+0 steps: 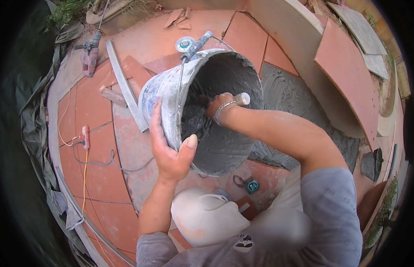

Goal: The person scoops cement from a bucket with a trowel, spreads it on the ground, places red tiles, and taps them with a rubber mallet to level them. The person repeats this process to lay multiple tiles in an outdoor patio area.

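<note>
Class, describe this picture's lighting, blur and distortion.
Head view: soft light, no strong glare; the bucket is shaded inside, obscuring what lies around the right hand; a blurred patch sits low, right of centre; corners go black, and the pink slab looks bent.

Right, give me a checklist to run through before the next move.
1. Left hand steadying the bucket: ok, against its side at the rim.
2. Right hand gripping the tool handle: ok, inside the bucket's mouth.
3. Bucket upright: not ok, tilted, mouth facing right.
4. Tool's working end in sight: not ok, hidden inside.
5. Amount of grey mix left in the bucket: cannot tell.
6. Drill away from both hands: ok, lying at the far left.
</note>
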A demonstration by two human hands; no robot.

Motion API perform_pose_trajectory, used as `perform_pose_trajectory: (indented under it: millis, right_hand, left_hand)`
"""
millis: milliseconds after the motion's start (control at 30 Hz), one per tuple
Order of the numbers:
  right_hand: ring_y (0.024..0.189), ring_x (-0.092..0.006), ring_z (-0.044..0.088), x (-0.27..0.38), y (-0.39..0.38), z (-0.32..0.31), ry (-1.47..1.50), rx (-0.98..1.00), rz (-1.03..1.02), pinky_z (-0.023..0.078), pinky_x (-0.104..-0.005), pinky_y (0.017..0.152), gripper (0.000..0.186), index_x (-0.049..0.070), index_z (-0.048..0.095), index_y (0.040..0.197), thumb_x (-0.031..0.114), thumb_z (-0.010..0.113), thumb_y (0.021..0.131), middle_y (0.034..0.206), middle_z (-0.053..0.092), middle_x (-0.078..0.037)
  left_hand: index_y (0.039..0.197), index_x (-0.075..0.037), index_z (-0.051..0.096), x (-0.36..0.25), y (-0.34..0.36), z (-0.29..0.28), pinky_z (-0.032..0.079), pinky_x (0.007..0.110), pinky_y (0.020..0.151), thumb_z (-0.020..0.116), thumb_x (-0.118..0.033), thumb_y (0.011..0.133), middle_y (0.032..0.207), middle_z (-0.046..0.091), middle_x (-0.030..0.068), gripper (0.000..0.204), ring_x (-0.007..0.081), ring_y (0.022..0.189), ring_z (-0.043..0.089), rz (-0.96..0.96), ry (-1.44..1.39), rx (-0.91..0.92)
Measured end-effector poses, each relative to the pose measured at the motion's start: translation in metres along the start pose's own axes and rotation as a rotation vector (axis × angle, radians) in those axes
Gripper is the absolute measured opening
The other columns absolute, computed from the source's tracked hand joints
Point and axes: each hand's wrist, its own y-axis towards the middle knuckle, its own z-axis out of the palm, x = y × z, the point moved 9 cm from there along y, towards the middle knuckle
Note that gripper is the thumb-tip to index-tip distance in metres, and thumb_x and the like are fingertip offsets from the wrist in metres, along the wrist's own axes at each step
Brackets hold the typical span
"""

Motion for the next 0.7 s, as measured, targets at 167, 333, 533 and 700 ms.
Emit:
perform_pose_trajectory:
  millis: [167,333,533,700]
  right_hand:
    - [0.109,-0.0305,0.069,0.005,-0.012,0.005,0.094,0.028,-0.098,0.056,-0.0428,0.085,0.027,0.007,0.073,0.113,0.014,0.061,0.090,0.116,0.071,-0.014]
    - [0.110,-0.0316,0.068,0.014,-0.021,0.013,0.212,0.085,-0.122,0.056,-0.0397,0.088,0.026,0.005,0.073,0.113,0.011,0.059,0.091,0.117,0.070,-0.016]
    - [0.112,-0.0346,0.066,0.012,-0.020,0.016,0.369,0.088,-0.032,0.054,-0.0425,0.090,0.030,0.002,0.071,0.115,0.015,0.059,0.090,0.120,0.068,-0.020]
    - [0.114,-0.0373,0.064,0.012,-0.024,0.018,0.577,0.104,0.021,0.052,-0.0442,0.094,0.039,0.001,0.070,0.116,0.031,0.059,0.093,0.120,0.067,-0.022]
  left_hand:
    - [0.146,0.012,0.030,0.001,0.002,-0.002,0.028,0.043,0.115,0.072,-0.037,0.078,0.146,0.040,0.0227,0.094,0.0316,0.137,0.039,0.003,-0.013,-0.014]
    - [0.146,0.012,0.031,0.000,0.002,-0.001,0.028,0.043,0.115,0.072,-0.040,0.078,0.147,0.040,0.0231,0.095,0.0317,0.137,0.038,0.006,-0.015,-0.016]
    - [0.146,0.012,0.032,-0.001,0.000,0.003,0.028,0.044,0.115,0.072,-0.043,0.079,0.147,0.040,0.0236,0.095,0.0325,0.138,0.038,0.017,-0.001,-0.009]
    - [0.146,0.011,0.032,-0.001,-0.001,0.001,0.028,0.044,0.115,0.071,-0.046,0.079,0.147,0.040,0.0235,0.096,0.0331,0.137,0.039,0.016,0.035,-0.036]
